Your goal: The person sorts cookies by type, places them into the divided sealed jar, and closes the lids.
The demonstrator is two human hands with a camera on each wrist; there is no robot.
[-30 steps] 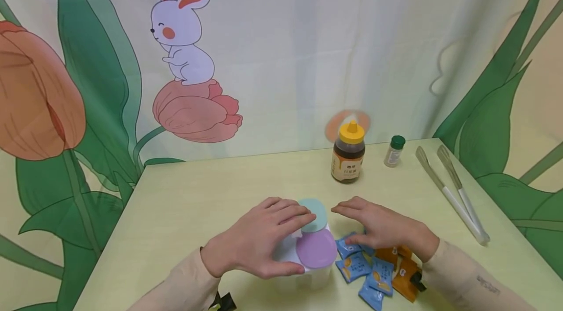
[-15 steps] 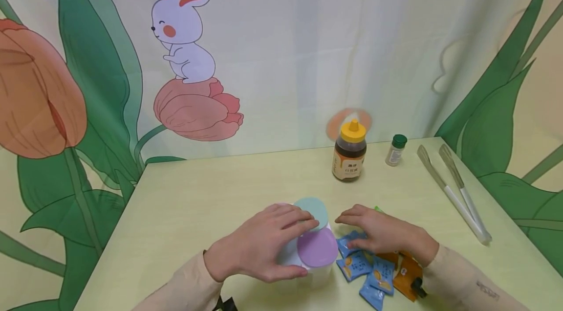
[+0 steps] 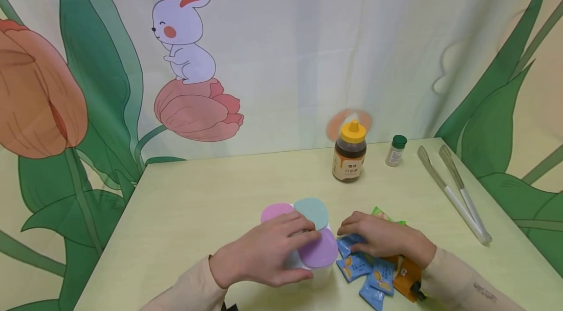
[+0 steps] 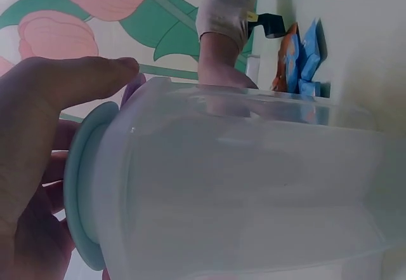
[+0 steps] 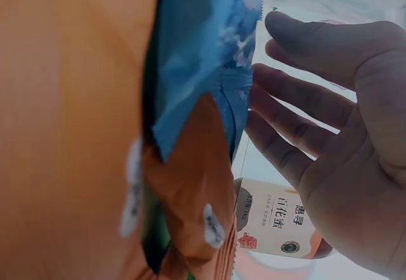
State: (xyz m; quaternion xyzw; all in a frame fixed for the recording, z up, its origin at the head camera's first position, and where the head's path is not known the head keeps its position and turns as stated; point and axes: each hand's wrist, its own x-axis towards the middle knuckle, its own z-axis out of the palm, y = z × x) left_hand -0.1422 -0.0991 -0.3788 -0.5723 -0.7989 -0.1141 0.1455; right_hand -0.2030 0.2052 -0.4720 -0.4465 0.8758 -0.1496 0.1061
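Pale tabletop (image 3: 198, 198) bears, in its near middle, a translucent box (image 4: 241, 185) with pastel lids (image 3: 318, 248); the left hand (image 3: 268, 255) rests across them, fingers slightly spread, thumb apart. Just beside the box, the right hand (image 3: 381, 236) is over blue packets (image 3: 354, 266), fingers loosely spread. Orange packets (image 3: 407, 279) lie near its wrist. Farther back stand a yellow-capped jar (image 3: 349, 159) and green-capped bottle (image 3: 395, 152), tongs (image 3: 462, 209) to their right.
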